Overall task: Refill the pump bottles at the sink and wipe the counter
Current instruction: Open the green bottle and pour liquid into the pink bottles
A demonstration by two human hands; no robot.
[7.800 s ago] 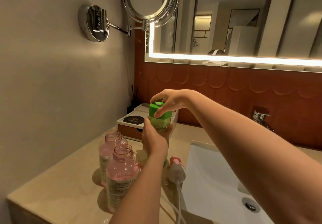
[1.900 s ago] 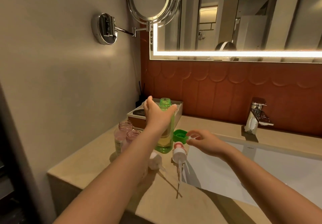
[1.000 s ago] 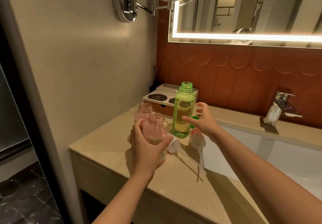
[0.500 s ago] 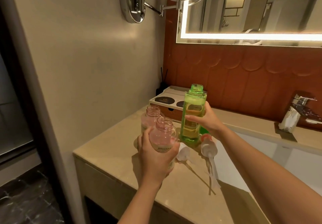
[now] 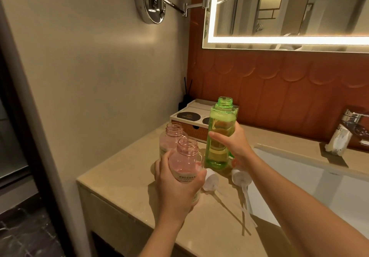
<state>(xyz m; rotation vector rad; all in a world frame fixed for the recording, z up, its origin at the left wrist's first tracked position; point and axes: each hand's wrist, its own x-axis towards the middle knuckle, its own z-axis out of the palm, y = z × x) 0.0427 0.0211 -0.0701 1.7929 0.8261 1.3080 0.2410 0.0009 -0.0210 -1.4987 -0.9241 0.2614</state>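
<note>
Two pink bottles, uncapped, stand at the left end of the counter (image 5: 123, 172). On the near pink bottle (image 5: 186, 156), the left hand (image 5: 177, 186) wraps the lower body, covering most of the label and the base. Just behind it is the far pink bottle (image 5: 171, 136), its lower half hidden. The green bottle (image 5: 219, 132) is upright, uncapped and part-filled with yellowish liquid. The right hand (image 5: 237, 146) grips it at mid-body. Whether its base touches the counter cannot be told. A left pump head (image 5: 210, 178) and right pump head (image 5: 240, 176) lie on the counter, the right one's top under the wrist. The box (image 5: 189, 114) is partly behind the green bottle. The sink (image 5: 299, 182) and tap (image 5: 351, 120) are cut off at the right edge.
</note>
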